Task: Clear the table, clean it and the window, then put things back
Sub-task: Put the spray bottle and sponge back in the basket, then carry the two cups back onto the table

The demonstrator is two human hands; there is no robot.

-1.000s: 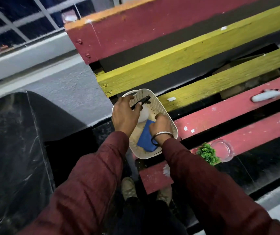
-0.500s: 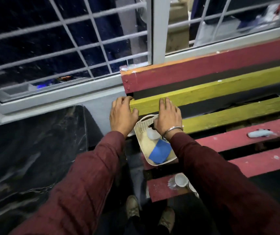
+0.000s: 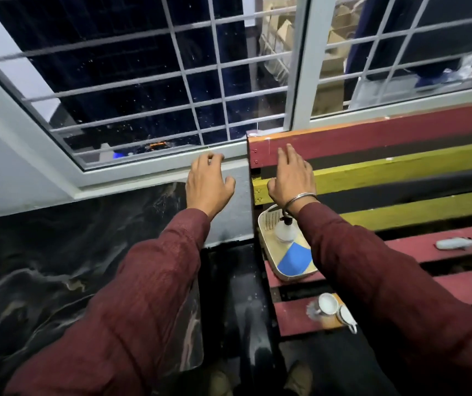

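Note:
My left hand (image 3: pixel 207 182) hovers open in front of the grey wall just under the window frame (image 3: pixel 154 164), fingers spread and holding nothing. My right hand (image 3: pixel 293 177) is raised open over the red and yellow slats of the bench back (image 3: pixel 400 138), also empty. Below my right wrist a cream plastic basket (image 3: pixel 266 221) rests on the bench seat. It holds a small clear spray bottle (image 3: pixel 285 231) with a black nozzle and a blue cloth (image 3: pixel 295 260). The barred window glass (image 3: pixel 143 90) is speckled with spots.
A black marbled table top (image 3: pixel 57 267) fills the left. Two white cups (image 3: pixel 333 308) lie on a front red slat. A grey object (image 3: pixel 453 243) rests on a slat to the right. My shoes (image 3: pixel 257 381) show at the bottom.
Both hands let go of the basket and its contents and rose toward the window and bench back. My view tilted up from the bench seat to the window.

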